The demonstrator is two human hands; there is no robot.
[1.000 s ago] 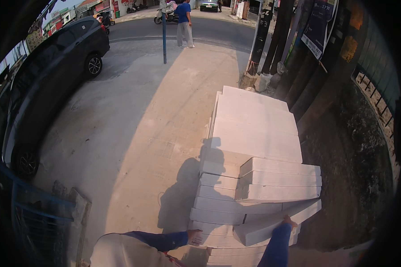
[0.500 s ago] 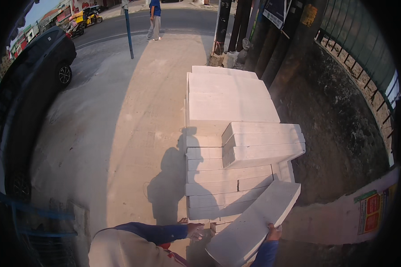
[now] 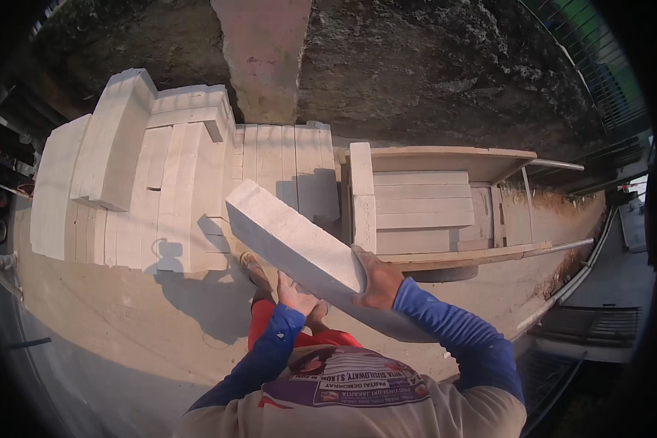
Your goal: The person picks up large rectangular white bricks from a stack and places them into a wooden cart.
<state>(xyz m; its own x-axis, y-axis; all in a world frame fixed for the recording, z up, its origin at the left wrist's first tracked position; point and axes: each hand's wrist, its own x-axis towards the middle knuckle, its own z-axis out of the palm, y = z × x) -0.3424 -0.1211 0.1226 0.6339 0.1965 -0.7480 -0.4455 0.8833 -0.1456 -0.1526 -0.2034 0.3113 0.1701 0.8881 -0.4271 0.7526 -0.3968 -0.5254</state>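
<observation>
A long white lightweight concrete block (image 3: 299,244) is held tilted in front of my body. My right hand (image 3: 378,282) grips its near side, with the thumb over the upper edge. Lower down, my left hand (image 3: 296,295) supports it from the left, and its fingers are partly hidden by the block. Beyond the block's far end, rows of similar blocks (image 3: 269,160) lie beside a taller stack (image 3: 175,175) on the left. A wooden-sided handcart (image 3: 445,257) to the right holds several more blocks (image 3: 423,197), with an upright pair at its left end.
A dark, rough wall (image 3: 431,73) with a pale pillar (image 3: 263,58) runs behind the stacks and cart. Two metal handles (image 3: 562,247) stick out from the cart's right end. Sunlit concrete ground (image 3: 109,306) stretches to the left, and a metal grating (image 3: 588,325) lies at far right.
My view has swung right, from the street to the wall and handcart. The block has been raised off the stack's near end, and my left hand, empty before, now holds it too.
</observation>
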